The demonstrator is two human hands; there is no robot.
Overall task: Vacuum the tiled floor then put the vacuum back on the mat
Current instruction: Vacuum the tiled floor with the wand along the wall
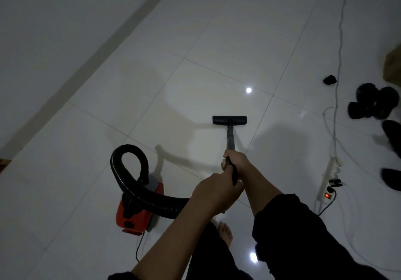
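Note:
A small red and black canister vacuum (134, 210) stands on the white tiled floor (217, 40) at the lower left. Its black ribbed hose (128, 156) loops up and runs right to the wand (230, 136). The flat black floor nozzle (229, 120) rests on a tile in the middle of the view. My right hand (235, 160) grips the wand higher up, and my left hand (217, 189) grips it just behind, where the hose joins. No mat is in view.
A white power strip (328, 184) with a lit red switch lies at the right, with white cables (338, 62) trailing up the floor. Dark shoes (373, 103) sit at the right edge. A wall with a grey skirting (86, 62) runs diagonally at left. My bare foot (225, 233) is below.

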